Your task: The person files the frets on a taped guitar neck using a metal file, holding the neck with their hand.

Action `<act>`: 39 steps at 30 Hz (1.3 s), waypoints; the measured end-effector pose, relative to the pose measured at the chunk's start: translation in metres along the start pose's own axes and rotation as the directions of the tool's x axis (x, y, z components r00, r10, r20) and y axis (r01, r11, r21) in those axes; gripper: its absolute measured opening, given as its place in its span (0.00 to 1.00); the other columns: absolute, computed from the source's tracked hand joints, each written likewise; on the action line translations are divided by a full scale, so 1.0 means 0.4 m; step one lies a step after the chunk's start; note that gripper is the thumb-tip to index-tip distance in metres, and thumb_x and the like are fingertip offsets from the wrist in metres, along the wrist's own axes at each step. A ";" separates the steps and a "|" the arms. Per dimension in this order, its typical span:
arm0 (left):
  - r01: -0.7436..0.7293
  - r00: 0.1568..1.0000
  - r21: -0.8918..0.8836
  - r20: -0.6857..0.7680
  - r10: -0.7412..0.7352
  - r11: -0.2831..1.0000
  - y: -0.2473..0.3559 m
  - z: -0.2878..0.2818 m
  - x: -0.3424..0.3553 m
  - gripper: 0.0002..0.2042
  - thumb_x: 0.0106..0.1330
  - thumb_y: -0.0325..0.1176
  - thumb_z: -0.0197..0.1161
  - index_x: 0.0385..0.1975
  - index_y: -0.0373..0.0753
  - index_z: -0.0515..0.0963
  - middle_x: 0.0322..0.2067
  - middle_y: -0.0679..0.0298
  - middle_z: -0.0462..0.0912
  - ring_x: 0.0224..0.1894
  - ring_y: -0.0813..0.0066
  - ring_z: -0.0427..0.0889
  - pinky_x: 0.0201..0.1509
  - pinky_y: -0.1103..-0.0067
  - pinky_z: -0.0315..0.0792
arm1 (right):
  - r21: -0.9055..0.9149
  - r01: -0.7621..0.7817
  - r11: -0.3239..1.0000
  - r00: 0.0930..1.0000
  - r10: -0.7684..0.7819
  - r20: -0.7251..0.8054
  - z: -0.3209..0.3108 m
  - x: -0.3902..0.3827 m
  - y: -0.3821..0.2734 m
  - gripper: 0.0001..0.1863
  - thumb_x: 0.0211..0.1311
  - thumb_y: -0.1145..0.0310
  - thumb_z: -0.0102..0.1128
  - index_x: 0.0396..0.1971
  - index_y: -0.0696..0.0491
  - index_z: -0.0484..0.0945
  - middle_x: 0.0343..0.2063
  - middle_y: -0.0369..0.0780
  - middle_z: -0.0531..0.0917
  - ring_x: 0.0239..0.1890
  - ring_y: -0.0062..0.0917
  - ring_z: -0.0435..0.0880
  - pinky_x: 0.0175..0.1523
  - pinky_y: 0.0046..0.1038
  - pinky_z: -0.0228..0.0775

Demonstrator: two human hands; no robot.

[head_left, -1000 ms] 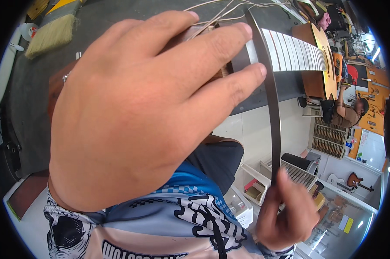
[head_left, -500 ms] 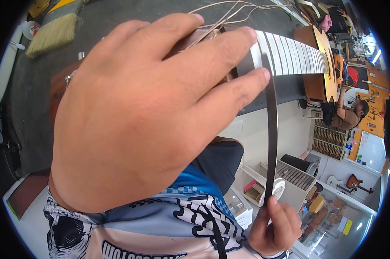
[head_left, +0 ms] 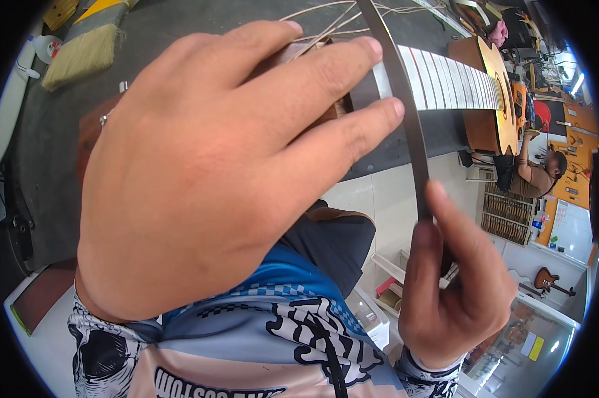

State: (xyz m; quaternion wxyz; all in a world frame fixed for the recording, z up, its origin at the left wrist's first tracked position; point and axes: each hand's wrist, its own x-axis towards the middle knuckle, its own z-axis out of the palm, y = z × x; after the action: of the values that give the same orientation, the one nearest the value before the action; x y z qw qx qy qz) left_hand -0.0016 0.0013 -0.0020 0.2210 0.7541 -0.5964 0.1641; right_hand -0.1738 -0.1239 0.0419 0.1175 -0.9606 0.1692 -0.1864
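My left hand [head_left: 206,166] lies large over the head end of a guitar, fingers stretched out and apart. Its fingertips reach the near end of the white fretboard [head_left: 455,83], which has dark fret lines and runs away to the amber guitar body [head_left: 472,56]. My right hand [head_left: 462,278] is closed round the lower end of a long, narrow, dark metal file [head_left: 409,113]. The file crosses the fretboard close to my left fingertips and sticks out past its far edge. Whether it touches the frets I cannot tell. Loose strings [head_left: 326,26] trail beyond my left hand.
A wide bristle brush [head_left: 80,56] and a white bottle [head_left: 47,48] are at the upper left of the dark bench [head_left: 180,16]. At the right, a co-worker [head_left: 538,176] sits before an orange tool wall [head_left: 578,156]. A shelf unit [head_left: 508,215] stands beyond my right hand.
My right hand has moved up and away from my body, pushing the file forward across the fretboard, its tip now well past the far edge. My left hand has barely shifted.
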 end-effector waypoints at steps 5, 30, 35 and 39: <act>-0.019 1.000 0.011 0.002 0.019 1.000 0.001 0.003 -0.001 0.21 0.55 0.26 0.65 0.50 0.46 0.87 0.57 0.60 0.83 0.53 0.55 0.82 0.58 0.68 0.77 | -0.035 -0.015 0.999 0.998 0.017 0.054 -0.045 -0.153 0.009 0.19 0.52 0.89 0.63 0.46 0.62 0.85 0.24 0.46 0.85 0.21 0.26 0.82 0.29 0.22 0.70; -0.042 0.994 -0.084 -0.100 0.033 0.996 0.010 0.030 0.013 0.21 0.53 0.21 0.66 0.50 0.40 0.87 0.53 0.55 0.84 0.51 0.54 0.83 0.56 0.68 0.77 | -0.008 -0.017 1.000 1.000 0.017 0.012 -0.061 -0.224 0.035 0.21 0.48 0.90 0.64 0.44 0.60 0.85 0.22 0.46 0.84 0.19 0.29 0.81 0.27 0.24 0.69; -0.047 0.992 -0.076 -0.124 0.037 0.996 0.009 0.037 0.015 0.20 0.55 0.21 0.65 0.49 0.39 0.87 0.53 0.55 0.84 0.51 0.55 0.83 0.54 0.70 0.78 | -0.071 0.024 0.997 1.000 -0.023 0.021 -0.066 -0.190 0.026 0.22 0.47 0.90 0.64 0.45 0.60 0.85 0.23 0.46 0.85 0.20 0.27 0.82 0.27 0.22 0.69; -0.054 0.994 -0.066 -0.094 0.047 0.996 0.000 0.042 0.003 0.20 0.56 0.21 0.64 0.50 0.39 0.87 0.54 0.54 0.83 0.51 0.55 0.83 0.52 0.70 0.78 | 0.066 0.094 0.993 0.995 -0.095 0.009 0.010 -0.056 0.050 0.21 0.55 0.89 0.62 0.50 0.61 0.85 0.27 0.43 0.88 0.23 0.19 0.82 0.29 0.16 0.68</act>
State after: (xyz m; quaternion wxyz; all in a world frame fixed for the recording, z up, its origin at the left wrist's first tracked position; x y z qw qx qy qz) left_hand -0.0014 -0.0084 -0.0155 0.2700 0.7222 -0.6097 0.1838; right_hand -0.1975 -0.1334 0.0252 0.1408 -0.9644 0.1164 -0.1913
